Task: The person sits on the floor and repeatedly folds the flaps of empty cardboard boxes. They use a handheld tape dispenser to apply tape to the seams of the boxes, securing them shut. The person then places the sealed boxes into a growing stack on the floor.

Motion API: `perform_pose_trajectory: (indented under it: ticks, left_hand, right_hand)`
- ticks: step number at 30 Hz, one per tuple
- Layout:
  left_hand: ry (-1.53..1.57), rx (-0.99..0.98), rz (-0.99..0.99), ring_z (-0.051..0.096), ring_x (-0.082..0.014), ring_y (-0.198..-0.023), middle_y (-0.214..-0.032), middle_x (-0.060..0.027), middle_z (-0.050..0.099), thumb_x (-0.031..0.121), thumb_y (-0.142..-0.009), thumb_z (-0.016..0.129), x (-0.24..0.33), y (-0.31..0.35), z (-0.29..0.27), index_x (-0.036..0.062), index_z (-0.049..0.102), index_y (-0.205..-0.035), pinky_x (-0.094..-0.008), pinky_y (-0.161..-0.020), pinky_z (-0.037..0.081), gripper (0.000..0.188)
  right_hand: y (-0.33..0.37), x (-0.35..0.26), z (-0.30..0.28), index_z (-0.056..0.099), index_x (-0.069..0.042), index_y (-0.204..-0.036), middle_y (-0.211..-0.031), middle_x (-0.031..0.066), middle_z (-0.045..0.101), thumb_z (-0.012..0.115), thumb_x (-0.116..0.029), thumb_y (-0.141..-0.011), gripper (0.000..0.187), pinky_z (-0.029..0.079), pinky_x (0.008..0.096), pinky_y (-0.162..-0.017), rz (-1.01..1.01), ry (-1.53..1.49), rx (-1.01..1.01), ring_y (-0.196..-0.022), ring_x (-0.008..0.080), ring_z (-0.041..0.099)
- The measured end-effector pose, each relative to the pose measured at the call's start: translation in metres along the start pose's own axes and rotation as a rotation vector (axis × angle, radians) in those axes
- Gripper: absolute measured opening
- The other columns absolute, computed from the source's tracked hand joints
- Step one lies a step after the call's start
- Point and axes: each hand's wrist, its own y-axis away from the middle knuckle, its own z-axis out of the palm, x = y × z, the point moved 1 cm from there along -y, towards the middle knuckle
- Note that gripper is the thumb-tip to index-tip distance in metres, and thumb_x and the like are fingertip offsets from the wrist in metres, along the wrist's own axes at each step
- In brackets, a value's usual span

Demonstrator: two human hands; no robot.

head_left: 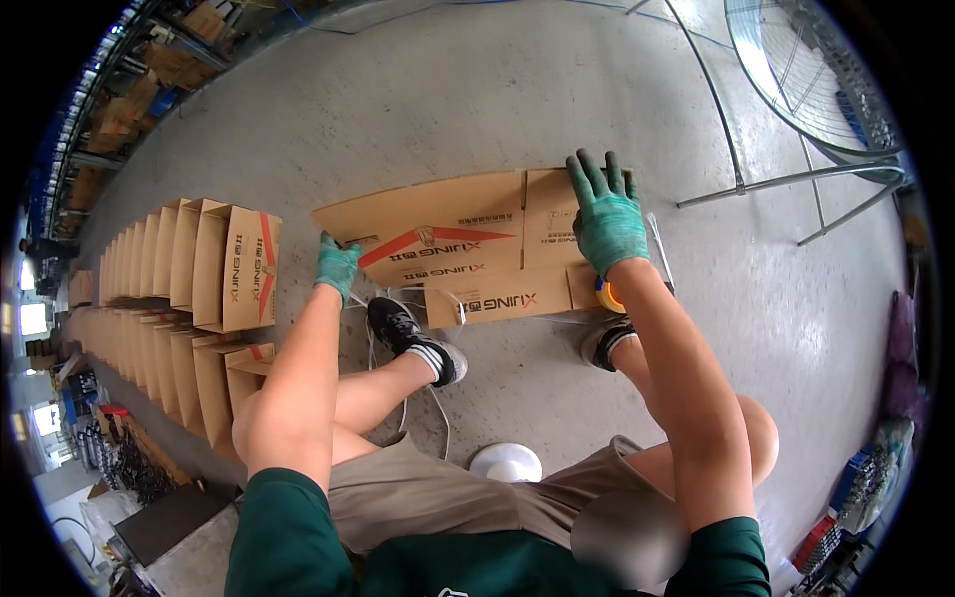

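Note:
Flat-folded brown cardboard boxes (398, 208), printed with red and dark markings, lie in front of my feet. My left hand (339, 267), in a green glove, closes on the left edge of the upper one; some of its fingers are hidden. At the right end my right hand (609, 221), also gloved, rests with its fingers stretched and spread over the cardboard. Below it another folded cardboard piece (497, 299) shows. Under my right wrist a yellow ring-shaped thing (610, 296) is partly covered. White strapping (441, 410) trails past my left shoe and under the cardboard.
Two long rows of opened cardboard boxes (251, 269) stand on the left. A large metal fan (806, 75) on a tubular stand is at the far right. Shelving with boxes (129, 109) lines the upper left. A round white stool top (505, 463) shows between my legs.

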Motion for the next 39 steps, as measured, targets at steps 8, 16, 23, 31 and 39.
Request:
perform_pose_trajectory:
  ticks: [8,16,23,31,39]
  left_hand:
    - [-0.168,0.009,-0.120,0.058,-0.0198,-0.095,-0.104,-0.0077,0.066,0.039,-0.087,0.079,0.126,0.013,-0.004,0.0047,0.060,-0.113,-0.0370,-0.091,0.048,0.047]
    - [-0.132,0.044,-0.162,0.063,-0.0224,-0.076,-0.086,-0.0121,0.069,0.027,-0.089,0.073,0.151,0.039,-0.001,0.0040,0.063,-0.103,-0.0390,-0.078,0.053,0.029]
    - [-0.962,-0.157,0.387,0.062,-0.0461,-0.101,-0.111,-0.0256,0.066,0.018,-0.090,0.058,0.187,0.076,0.032,0.0054,0.064,-0.114,-0.0501,-0.085,0.052,0.028]
    - [-1.044,-0.955,0.525,0.062,-0.0358,-0.120,-0.132,-0.0178,0.064,0.062,-0.088,0.066,0.210,0.087,0.060,0.0069,0.062,-0.133,-0.0442,-0.106,0.046,0.072]
    - [-1.024,-0.545,0.305,0.066,-0.0319,-0.096,-0.111,-0.0134,0.069,0.049,-0.073,0.085,0.207,0.061,0.090,0.0033,0.068,-0.112,-0.0399,-0.088,0.053,0.062]
  right_hand:
    - [0.054,-0.004,-0.008,0.051,-0.011,-0.138,-0.157,0.0137,0.038,0.067,-0.003,-0.075,0.065,0.028,0.0579,-0.119,-0.107,-0.068,0.043,-0.145,0.0466,0.031]
    - [0.059,-0.024,-0.063,0.063,-0.005,-0.091,-0.145,0.0219,0.049,0.064,0.011,-0.073,0.024,0.036,0.0504,-0.116,-0.133,-0.555,0.256,-0.139,0.0487,0.039]
    - [0.057,-0.013,-0.016,0.069,-0.006,-0.100,-0.151,0.0202,0.043,0.068,0.006,-0.076,0.028,0.042,0.0473,-0.111,-0.109,-0.647,0.104,-0.137,0.0441,0.044]
    - [0.069,-0.001,0.034,0.070,-0.008,-0.105,-0.120,0.0131,0.063,0.070,-0.007,-0.077,0.028,0.047,0.0448,-0.101,-0.057,-0.580,0.126,-0.118,0.0396,0.055]
    - [0.060,0.027,0.040,0.064,-0.006,-0.117,-0.111,0.0141,0.067,0.064,-0.018,-0.097,0.023,0.049,0.0379,-0.095,0.650,-1.424,0.086,-0.105,0.0292,0.063]
